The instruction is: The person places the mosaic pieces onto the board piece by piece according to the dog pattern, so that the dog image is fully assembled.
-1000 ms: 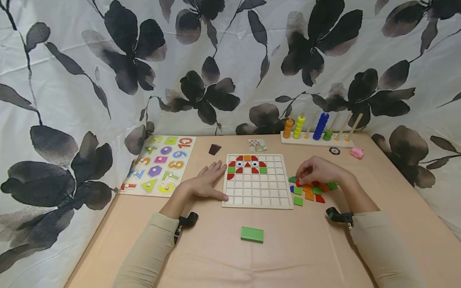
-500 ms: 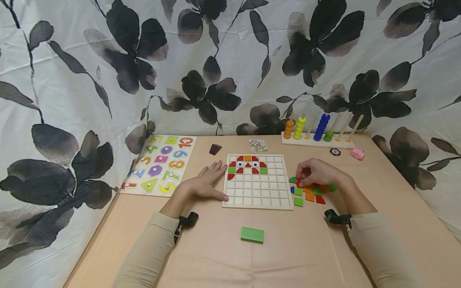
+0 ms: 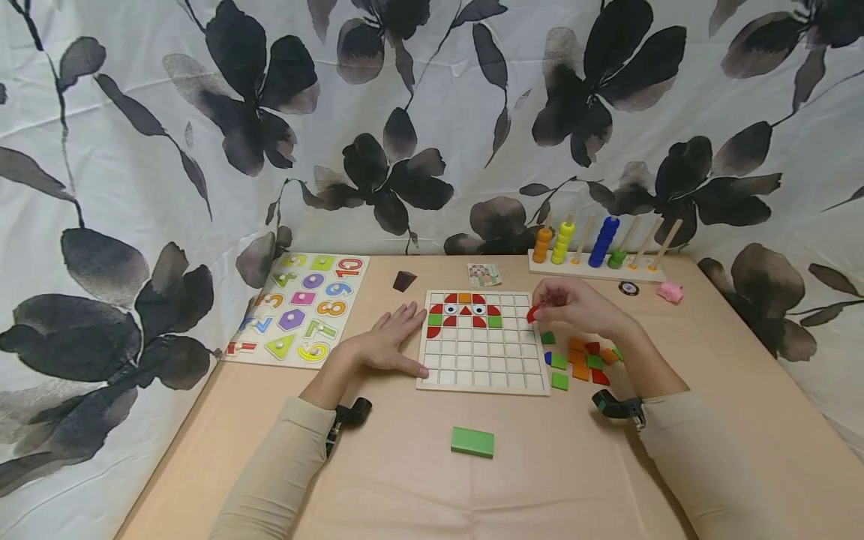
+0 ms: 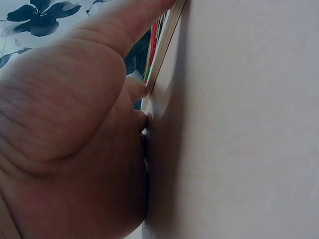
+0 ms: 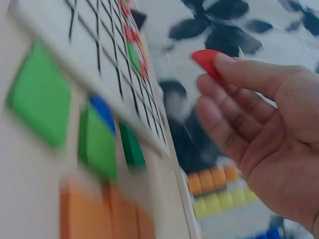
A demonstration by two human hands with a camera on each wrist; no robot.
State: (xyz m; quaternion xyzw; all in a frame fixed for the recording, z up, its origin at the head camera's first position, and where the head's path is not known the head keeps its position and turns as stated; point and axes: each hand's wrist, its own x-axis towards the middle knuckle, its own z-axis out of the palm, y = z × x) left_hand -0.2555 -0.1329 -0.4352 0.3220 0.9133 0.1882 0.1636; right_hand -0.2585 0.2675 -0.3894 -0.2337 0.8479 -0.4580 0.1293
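My right hand (image 3: 574,306) pinches a red quarter-round tile (image 5: 206,60) between thumb and fingertips, over the right edge of the white grid board (image 3: 482,356). In the right wrist view the tile's curved side shows above the thumb. My left hand (image 3: 383,346) lies spread at the board's left edge, thumb at the lower left corner and fingertips at the upper left side. Red, green and orange tiles and two eye tiles (image 3: 478,309) fill part of the upper rows. Loose tiles lie right of the board, among them orange tiles (image 3: 579,370) and a green tile (image 3: 559,381).
A green block (image 3: 472,442) lies in front of the board. Behind stand a bead rack (image 3: 597,264), a small picture card (image 3: 484,274) and a dark angular piece (image 3: 404,281). A number puzzle board (image 3: 297,311) is at left, a pink lump (image 3: 670,292) at right.
My right hand has lifted a red tile from the loose pile and carried it left and up to the board's right edge. The left hand has stayed in place.
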